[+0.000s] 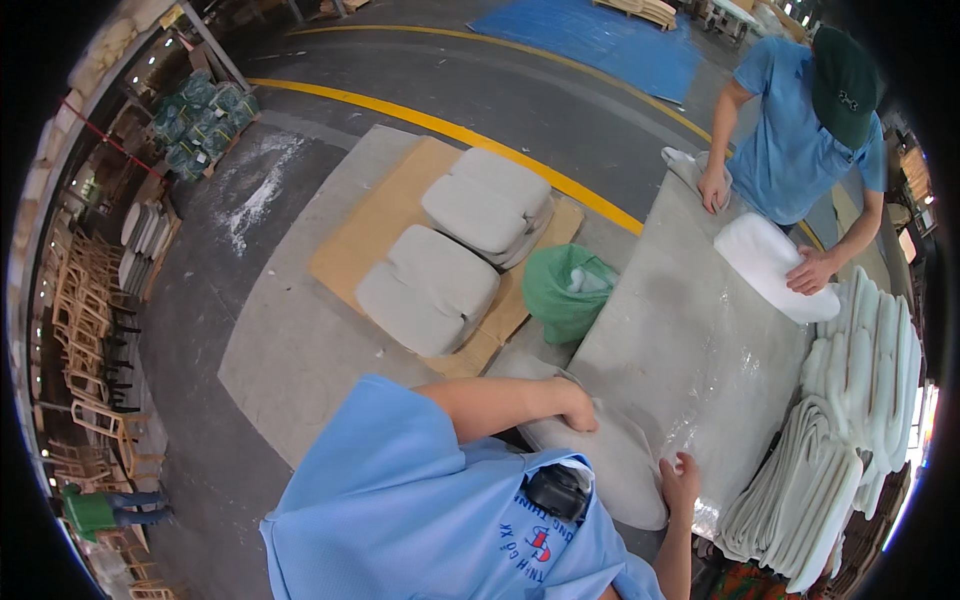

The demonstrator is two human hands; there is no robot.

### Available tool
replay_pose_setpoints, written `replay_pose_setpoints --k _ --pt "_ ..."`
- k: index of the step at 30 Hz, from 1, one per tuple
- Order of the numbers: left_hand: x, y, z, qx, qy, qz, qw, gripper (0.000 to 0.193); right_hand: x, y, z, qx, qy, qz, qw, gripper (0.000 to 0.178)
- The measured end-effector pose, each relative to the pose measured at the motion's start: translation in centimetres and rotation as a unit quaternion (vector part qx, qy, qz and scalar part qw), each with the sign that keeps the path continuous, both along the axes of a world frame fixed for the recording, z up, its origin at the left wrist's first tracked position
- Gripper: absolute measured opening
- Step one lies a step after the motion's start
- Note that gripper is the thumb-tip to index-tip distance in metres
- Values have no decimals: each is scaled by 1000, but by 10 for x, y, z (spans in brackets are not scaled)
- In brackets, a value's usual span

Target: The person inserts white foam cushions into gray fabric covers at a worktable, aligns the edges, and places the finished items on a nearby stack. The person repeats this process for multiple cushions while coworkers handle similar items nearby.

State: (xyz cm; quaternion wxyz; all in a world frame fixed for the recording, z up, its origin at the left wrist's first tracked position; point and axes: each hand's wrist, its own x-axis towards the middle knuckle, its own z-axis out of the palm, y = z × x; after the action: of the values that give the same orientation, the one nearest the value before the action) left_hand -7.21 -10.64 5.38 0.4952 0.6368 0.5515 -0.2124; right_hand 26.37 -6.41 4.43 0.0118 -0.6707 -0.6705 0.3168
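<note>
While the fingers of the left hand [580, 408] were bent together, clamped on the near-side fabric of a grey cushion cover [605, 460], those of the right hand [681, 482] curled beside its right edge; whether they pinched the cloth could not be told. The cover lay partly on the near end of a grey-topped worktable [680, 310], close against the worker's body, its front rounded as if padding were inside. The step in hand appeared to be the fitting of cover over pad; the next move seemed to call for a firm left hold and a right-hand pull to bring the edge square and smooth. Just beyond stood a green plastic bag [553, 305] with white matter in its mouth. Farther left, grey seat cushions [428, 285] rested in two groups on cardboard [375, 215]. Across the worktable, a co-worker [810, 130] had one hand on a white pad [765, 260]; to the right, similar white pads [860, 370] were heaped in stacks.
</note>
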Motion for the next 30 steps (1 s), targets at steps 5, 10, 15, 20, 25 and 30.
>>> replay_pose_setpoints --k 5,10,15,20,25,30 --pt "-3 3 -13 59 -59 -42 996 58 61 -51 -19 -396 387 -320 769 62" --pt "-43 -16 -49 221 -174 163 946 42 19 -86 8 -444 496 -328 670 70" --pt "-104 -76 -3 423 -353 380 743 29 -17 -152 41 -270 472 -272 794 62" --pt "-219 -191 -7 322 -359 546 685 27 -127 -162 60 -235 498 -259 793 63" --pt "-338 -324 -99 205 -222 605 737 30 -286 -196 7 -134 442 -206 863 70" --pt "-439 -497 -97 110 6 676 729 32 -427 -219 -68 -185 401 -272 855 58"
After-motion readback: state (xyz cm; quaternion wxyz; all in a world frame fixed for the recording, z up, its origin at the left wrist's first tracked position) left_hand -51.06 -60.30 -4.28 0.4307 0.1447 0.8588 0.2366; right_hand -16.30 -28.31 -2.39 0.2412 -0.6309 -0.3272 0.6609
